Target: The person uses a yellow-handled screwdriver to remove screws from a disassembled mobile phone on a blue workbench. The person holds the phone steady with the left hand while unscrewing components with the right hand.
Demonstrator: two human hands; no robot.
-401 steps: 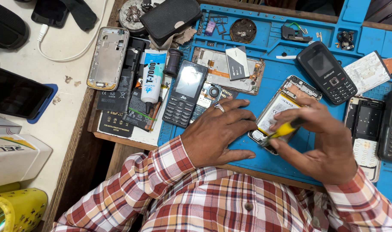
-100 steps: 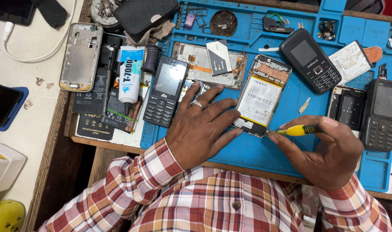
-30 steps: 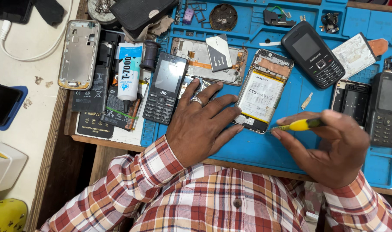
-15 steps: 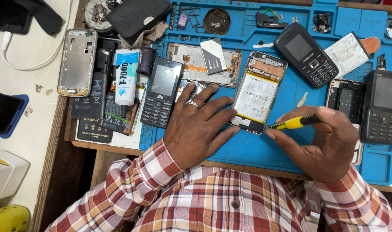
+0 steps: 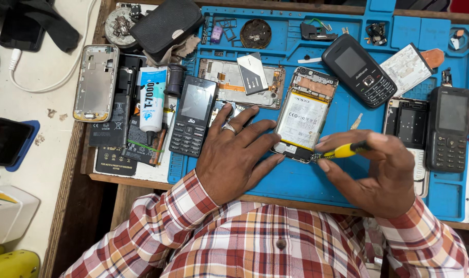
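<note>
An opened smartphone [image 5: 304,116] with its white battery showing lies back-up on the blue repair mat [image 5: 306,180]. My left hand [image 5: 234,154], a ring on one finger, rests flat on the mat with fingertips touching the phone's left edge. My right hand [image 5: 378,172] grips a yellow-handled screwdriver [image 5: 342,151], and its tip sits at the phone's lower right corner.
On the mat lie a black keypad phone [image 5: 193,116], another [image 5: 359,69] farther back, a third [image 5: 450,128] at right, a bare phone frame [image 5: 234,82], and small parts. Left of the mat sit a glue tube [image 5: 152,100], batteries, a silver phone frame [image 5: 95,82] and a white cable.
The opened phone was turned upright and slid a little left. My right hand brought the screwdriver tip from beside the phone down onto its lower right corner. My left hand stays pressed beside it.
</note>
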